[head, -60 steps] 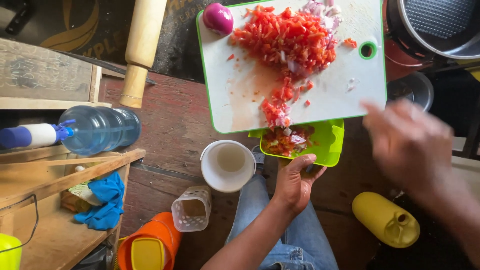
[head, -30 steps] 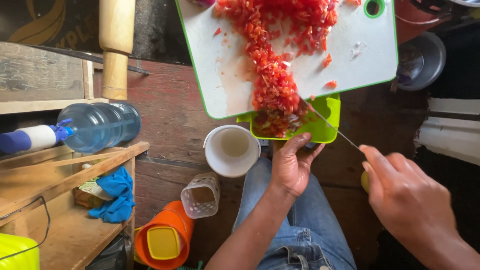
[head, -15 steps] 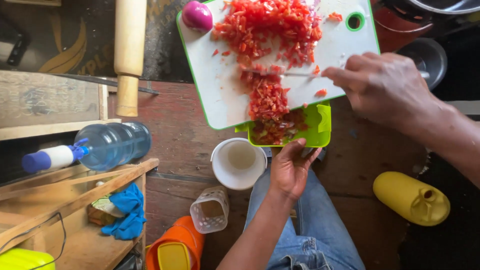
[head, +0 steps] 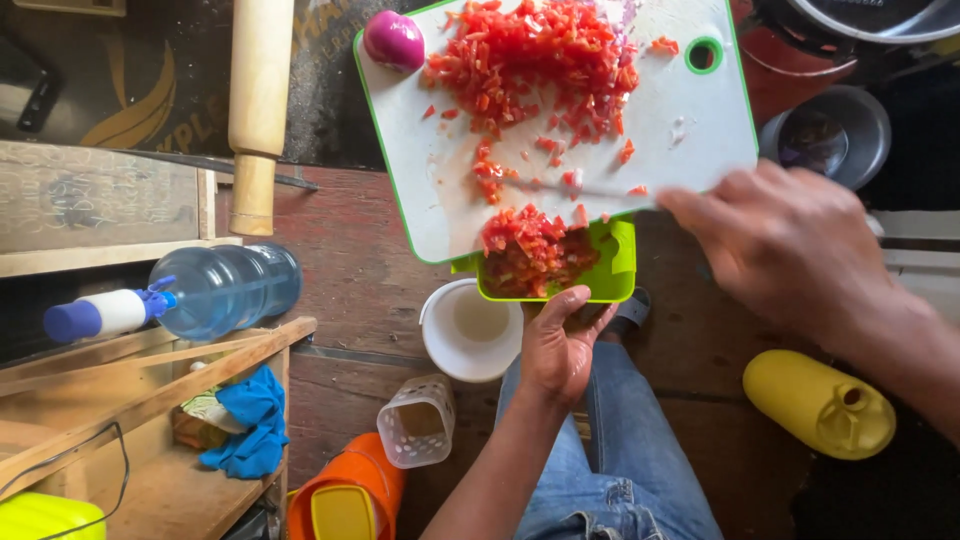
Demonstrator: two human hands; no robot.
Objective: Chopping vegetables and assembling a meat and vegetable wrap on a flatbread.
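My left hand holds a lime green square container from below, just under the near edge of a white cutting board with a green rim. Chopped red tomato is heaped on the board, and a pile of it lies in the container. My right hand grips a thin knife whose blade lies flat across the board near its lower edge. A purple onion half rests at the board's top left corner.
A wooden rolling pin lies left of the board. A blue water bottle rests on a wooden shelf. Below are a white cup, a clear basket, an orange container, a yellow jug and a metal bowl.
My right hand has drawn the knife down the board toward its near edge, and more chopped tomato has dropped into the green container. My left hand stays under the container.
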